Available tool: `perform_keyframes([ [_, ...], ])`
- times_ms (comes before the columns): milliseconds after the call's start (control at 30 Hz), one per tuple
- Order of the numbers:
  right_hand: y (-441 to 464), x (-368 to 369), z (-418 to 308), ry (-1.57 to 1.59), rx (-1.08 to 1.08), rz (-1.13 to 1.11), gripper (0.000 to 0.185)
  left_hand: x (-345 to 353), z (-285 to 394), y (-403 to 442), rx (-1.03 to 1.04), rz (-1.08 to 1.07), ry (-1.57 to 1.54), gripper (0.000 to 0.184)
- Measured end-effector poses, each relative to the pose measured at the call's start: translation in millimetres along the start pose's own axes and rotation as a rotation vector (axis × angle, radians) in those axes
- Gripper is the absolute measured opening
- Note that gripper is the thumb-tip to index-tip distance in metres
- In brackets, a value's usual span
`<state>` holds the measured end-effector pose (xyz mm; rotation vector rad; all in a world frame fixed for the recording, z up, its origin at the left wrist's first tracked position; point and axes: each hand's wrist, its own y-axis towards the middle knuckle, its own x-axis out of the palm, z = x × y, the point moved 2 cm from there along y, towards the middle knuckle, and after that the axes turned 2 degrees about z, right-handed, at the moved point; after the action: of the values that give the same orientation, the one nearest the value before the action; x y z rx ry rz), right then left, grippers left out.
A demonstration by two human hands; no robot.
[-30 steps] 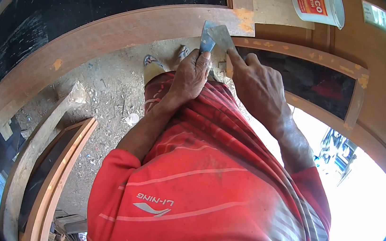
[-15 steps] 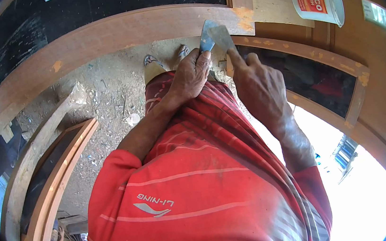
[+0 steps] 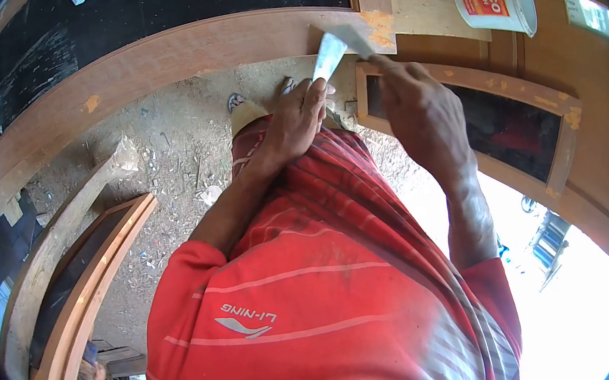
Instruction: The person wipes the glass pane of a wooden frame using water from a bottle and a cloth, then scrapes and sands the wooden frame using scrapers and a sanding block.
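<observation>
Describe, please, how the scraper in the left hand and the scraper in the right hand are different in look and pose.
The left scraper looks pale, almost white; the right scraper looks duller and greyer. From its hand, the left scraper slants up toward the picture's right, while the right scraper slants up toward the left. Both have flat blades, and these come together in front of the wooden frame.

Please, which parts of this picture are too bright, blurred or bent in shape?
Head view: outdoor ground at lower right is washed out to white; the scraper in the right hand looks smeared, probably by motion; the long wooden rail bows, apparently from the wide lens; the corners are black; lettering on the red shirt is readable.
</observation>
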<state>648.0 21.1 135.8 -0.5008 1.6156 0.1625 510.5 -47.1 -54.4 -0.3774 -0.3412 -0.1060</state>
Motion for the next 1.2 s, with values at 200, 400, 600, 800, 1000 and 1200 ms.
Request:
perform_keyframes([
  [200, -14.2, -8.7, 15.2, 0.289, 0.062, 0.215, 0.034, -2.0, 30.5, -20.3, 0.37, 0.308, 0.454, 0.028],
  [400, -26.4, 10.8, 12.6, 0.251, 0.081, 0.106, 0.034, -12.0, 26.6, -22.8, 0.271, 0.416, 0.653, 0.033],
  [600, -30.5, 21.2, 10.0, 0.183, 0.056, 0.046, 0.035, -15.1, 13.7, -13.1, 0.229, 0.355, 0.533, 0.032],
  [800, -31.1, 35.9, 9.0, 0.104, -0.049, 0.013, 0.037, -7.4, 25.5, -10.3, 0.02, 0.247, 0.376, 0.028],
  [1000, -12.9, 35.6, 0.1, -0.029, -0.098, -0.054, 0.041, -6.1, 16.4, -3.9, 0.114, 0.273, 0.482, 0.028],
  [1200, -3.8, 28.4, 4.6, 0.01, -0.104, -0.106, 0.038, -7.4, 10.3, -3.6, 0.112, 0.282, 0.474, 0.028],
])
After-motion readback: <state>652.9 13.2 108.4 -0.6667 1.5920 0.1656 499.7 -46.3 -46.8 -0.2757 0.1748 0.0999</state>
